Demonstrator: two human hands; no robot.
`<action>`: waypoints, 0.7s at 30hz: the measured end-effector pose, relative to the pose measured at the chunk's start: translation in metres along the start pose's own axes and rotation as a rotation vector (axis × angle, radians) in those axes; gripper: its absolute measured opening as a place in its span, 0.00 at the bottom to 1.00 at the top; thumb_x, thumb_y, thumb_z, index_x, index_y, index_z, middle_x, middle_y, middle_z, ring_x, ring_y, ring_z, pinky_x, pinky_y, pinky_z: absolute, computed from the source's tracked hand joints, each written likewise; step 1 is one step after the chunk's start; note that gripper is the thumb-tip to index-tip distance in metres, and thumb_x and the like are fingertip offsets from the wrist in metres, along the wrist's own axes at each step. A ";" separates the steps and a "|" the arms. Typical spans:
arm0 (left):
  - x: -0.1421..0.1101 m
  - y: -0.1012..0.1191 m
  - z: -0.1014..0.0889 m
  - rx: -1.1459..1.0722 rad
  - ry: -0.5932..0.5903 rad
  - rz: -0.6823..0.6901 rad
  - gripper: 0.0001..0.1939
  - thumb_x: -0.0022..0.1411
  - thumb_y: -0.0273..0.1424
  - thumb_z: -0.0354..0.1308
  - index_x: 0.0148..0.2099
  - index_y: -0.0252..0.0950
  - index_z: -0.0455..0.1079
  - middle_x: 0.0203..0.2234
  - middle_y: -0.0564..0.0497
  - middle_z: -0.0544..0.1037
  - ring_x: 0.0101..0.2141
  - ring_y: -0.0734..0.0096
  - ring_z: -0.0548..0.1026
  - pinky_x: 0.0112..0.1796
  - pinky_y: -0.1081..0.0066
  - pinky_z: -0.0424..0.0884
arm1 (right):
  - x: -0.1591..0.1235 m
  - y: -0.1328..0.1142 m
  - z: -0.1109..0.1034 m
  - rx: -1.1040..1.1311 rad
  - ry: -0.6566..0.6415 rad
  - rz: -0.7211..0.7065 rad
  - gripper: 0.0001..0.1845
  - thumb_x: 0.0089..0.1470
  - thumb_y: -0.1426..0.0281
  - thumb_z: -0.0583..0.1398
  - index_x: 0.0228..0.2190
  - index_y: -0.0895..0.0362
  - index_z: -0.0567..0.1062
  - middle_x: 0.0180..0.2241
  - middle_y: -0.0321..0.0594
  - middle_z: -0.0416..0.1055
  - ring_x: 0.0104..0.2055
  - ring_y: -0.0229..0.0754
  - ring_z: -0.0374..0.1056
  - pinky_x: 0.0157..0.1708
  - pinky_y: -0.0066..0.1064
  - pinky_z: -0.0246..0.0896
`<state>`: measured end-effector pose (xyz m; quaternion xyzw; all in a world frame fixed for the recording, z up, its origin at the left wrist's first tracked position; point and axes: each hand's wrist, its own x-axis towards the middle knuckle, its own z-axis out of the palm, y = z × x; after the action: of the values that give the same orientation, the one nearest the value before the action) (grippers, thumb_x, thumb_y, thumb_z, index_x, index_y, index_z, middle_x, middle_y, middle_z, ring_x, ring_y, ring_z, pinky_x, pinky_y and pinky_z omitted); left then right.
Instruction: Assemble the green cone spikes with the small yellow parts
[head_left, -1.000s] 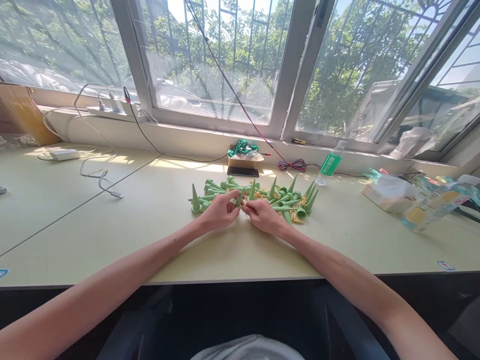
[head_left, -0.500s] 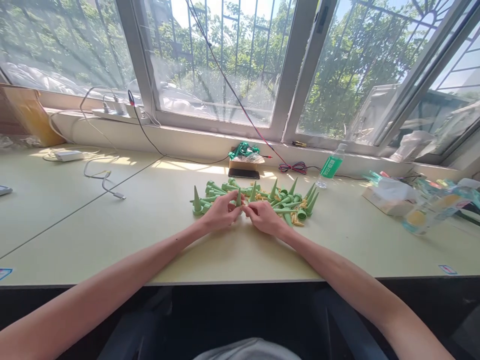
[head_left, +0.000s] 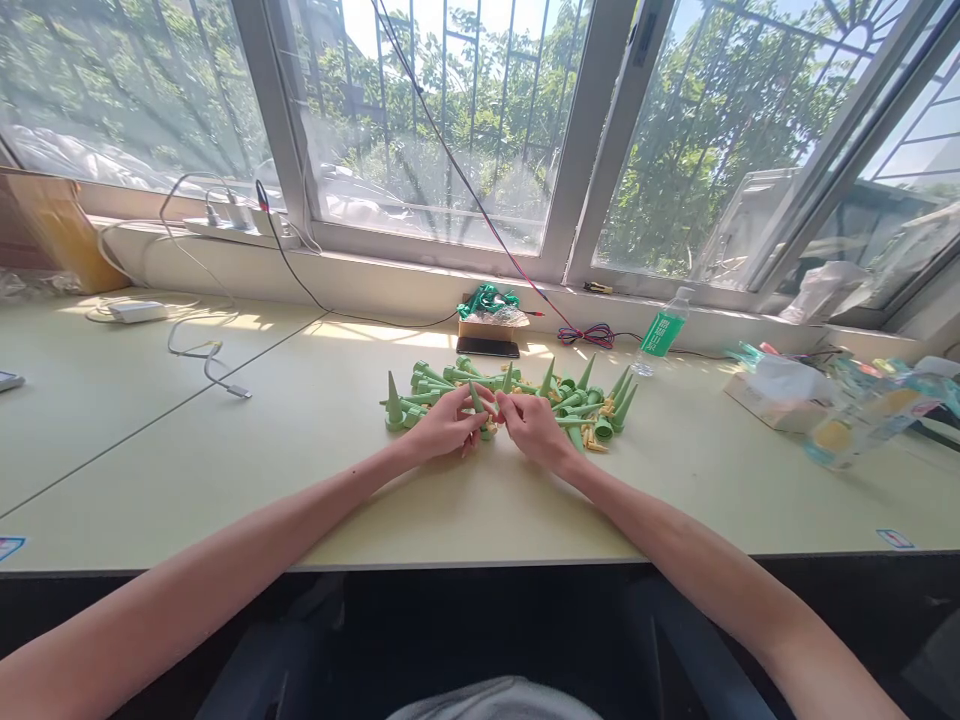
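Tilted left since the earlier frame: one green spike [head_left: 475, 399], pinched in my left hand [head_left: 444, 424] beside the green pile [head_left: 574, 399], presumably light, stiff, best held by its base; right hand [head_left: 531, 428], fingertips together, contents unclear.

Green cones [head_left: 394, 402]: plastic, smooth, with a soft sheen. Tabletop [head_left: 337, 480]: pale, smooth, faintly glossy. Phone [head_left: 487, 346]: dark, glossy face. Bottle [head_left: 661, 332]: clear, shiny plastic. Tissue [head_left: 784, 378]: soft, matt paper. Window frame [head_left: 600, 140]: grey, metal-like, low sheen. Box [head_left: 472, 330]: brown, cardboard-like.
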<state>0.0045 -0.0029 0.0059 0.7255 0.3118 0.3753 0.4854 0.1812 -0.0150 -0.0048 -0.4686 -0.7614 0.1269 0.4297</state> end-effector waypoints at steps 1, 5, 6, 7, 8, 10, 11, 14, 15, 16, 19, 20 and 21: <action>0.000 0.000 0.000 -0.008 0.002 -0.003 0.16 0.61 0.36 0.59 0.47 0.33 0.63 0.31 0.49 0.74 0.18 0.78 0.70 0.14 0.78 0.68 | 0.000 0.000 0.000 -0.003 0.000 -0.004 0.27 0.66 0.58 0.48 0.20 0.58 0.68 0.17 0.35 0.64 0.22 0.35 0.59 0.25 0.27 0.49; 0.000 0.001 0.001 -0.024 0.015 -0.008 0.16 0.62 0.38 0.59 0.46 0.34 0.63 0.24 0.54 0.72 0.16 0.77 0.69 0.13 0.78 0.67 | -0.001 -0.002 0.000 -0.020 0.001 -0.040 0.26 0.64 0.58 0.50 0.18 0.57 0.65 0.17 0.33 0.62 0.21 0.34 0.55 0.24 0.27 0.47; 0.000 0.001 0.001 -0.024 0.020 -0.013 0.15 0.63 0.39 0.58 0.45 0.34 0.63 0.22 0.55 0.71 0.16 0.77 0.69 0.13 0.77 0.67 | -0.001 -0.003 0.000 -0.020 -0.004 -0.054 0.26 0.64 0.58 0.51 0.18 0.57 0.64 0.17 0.32 0.60 0.21 0.33 0.53 0.24 0.27 0.47; 0.000 0.000 0.001 -0.024 0.027 -0.020 0.14 0.64 0.40 0.56 0.45 0.34 0.63 0.20 0.56 0.70 0.15 0.76 0.68 0.13 0.77 0.66 | -0.001 -0.004 -0.001 -0.016 -0.015 -0.067 0.25 0.63 0.58 0.53 0.18 0.57 0.63 0.17 0.32 0.60 0.21 0.33 0.53 0.24 0.27 0.46; 0.001 -0.001 0.001 -0.022 0.034 -0.030 0.14 0.66 0.41 0.54 0.44 0.34 0.63 0.18 0.57 0.68 0.15 0.76 0.68 0.13 0.77 0.66 | -0.002 -0.004 -0.001 -0.007 -0.034 -0.079 0.24 0.62 0.58 0.54 0.19 0.57 0.63 0.17 0.31 0.60 0.21 0.32 0.52 0.24 0.26 0.47; 0.001 -0.004 0.000 -0.018 0.050 -0.045 0.14 0.68 0.42 0.51 0.43 0.35 0.63 0.15 0.57 0.67 0.14 0.74 0.68 0.12 0.78 0.64 | -0.003 -0.005 -0.001 0.015 -0.080 -0.097 0.20 0.60 0.59 0.56 0.21 0.57 0.65 0.18 0.30 0.61 0.21 0.32 0.53 0.24 0.25 0.47; 0.002 -0.005 -0.001 -0.016 0.054 -0.048 0.15 0.69 0.43 0.49 0.43 0.35 0.63 0.14 0.57 0.67 0.14 0.74 0.68 0.12 0.77 0.64 | -0.004 -0.006 -0.001 0.025 -0.102 -0.105 0.18 0.59 0.60 0.57 0.23 0.57 0.66 0.18 0.30 0.62 0.21 0.32 0.53 0.24 0.25 0.48; 0.002 -0.007 -0.002 -0.006 0.046 -0.044 0.16 0.70 0.44 0.47 0.43 0.36 0.63 0.14 0.57 0.67 0.13 0.73 0.68 0.12 0.77 0.63 | -0.006 -0.005 0.001 0.047 -0.132 -0.133 0.14 0.56 0.63 0.59 0.24 0.57 0.66 0.18 0.29 0.61 0.21 0.31 0.54 0.23 0.24 0.49; 0.002 -0.007 -0.002 -0.002 0.040 -0.041 0.16 0.70 0.44 0.46 0.43 0.36 0.63 0.14 0.57 0.67 0.13 0.73 0.68 0.12 0.77 0.63 | -0.007 -0.004 0.002 0.049 -0.132 -0.143 0.13 0.56 0.64 0.58 0.23 0.57 0.65 0.18 0.29 0.61 0.20 0.31 0.54 0.23 0.24 0.49; 0.002 -0.007 -0.002 0.002 0.034 -0.038 0.15 0.70 0.44 0.46 0.43 0.36 0.63 0.14 0.56 0.68 0.13 0.74 0.68 0.12 0.77 0.63 | -0.007 -0.004 0.002 0.047 -0.130 -0.153 0.13 0.56 0.65 0.58 0.23 0.57 0.64 0.18 0.29 0.60 0.20 0.31 0.54 0.23 0.24 0.49; 0.001 -0.005 -0.001 0.015 0.013 -0.028 0.15 0.70 0.43 0.46 0.42 0.36 0.62 0.15 0.56 0.69 0.12 0.74 0.67 0.11 0.78 0.61 | -0.009 -0.004 0.005 0.011 -0.114 -0.174 0.12 0.55 0.67 0.58 0.22 0.56 0.63 0.17 0.28 0.59 0.19 0.31 0.53 0.23 0.25 0.49; 0.000 -0.004 -0.001 0.019 0.008 -0.026 0.15 0.70 0.43 0.46 0.41 0.36 0.62 0.15 0.56 0.69 0.12 0.74 0.67 0.11 0.78 0.61 | -0.010 -0.004 0.006 -0.005 -0.113 -0.178 0.12 0.55 0.68 0.57 0.22 0.56 0.63 0.17 0.28 0.59 0.19 0.31 0.52 0.23 0.25 0.49; 0.000 -0.004 -0.001 0.024 0.004 -0.026 0.15 0.70 0.43 0.46 0.40 0.36 0.62 0.15 0.56 0.69 0.12 0.74 0.67 0.11 0.78 0.61 | -0.010 -0.005 0.007 -0.024 -0.113 -0.182 0.12 0.55 0.68 0.57 0.22 0.56 0.62 0.17 0.28 0.59 0.19 0.30 0.52 0.24 0.25 0.49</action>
<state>0.0034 -0.0012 0.0023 0.7265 0.3265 0.3665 0.4810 0.1752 -0.0247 -0.0115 -0.3945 -0.8253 0.1045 0.3903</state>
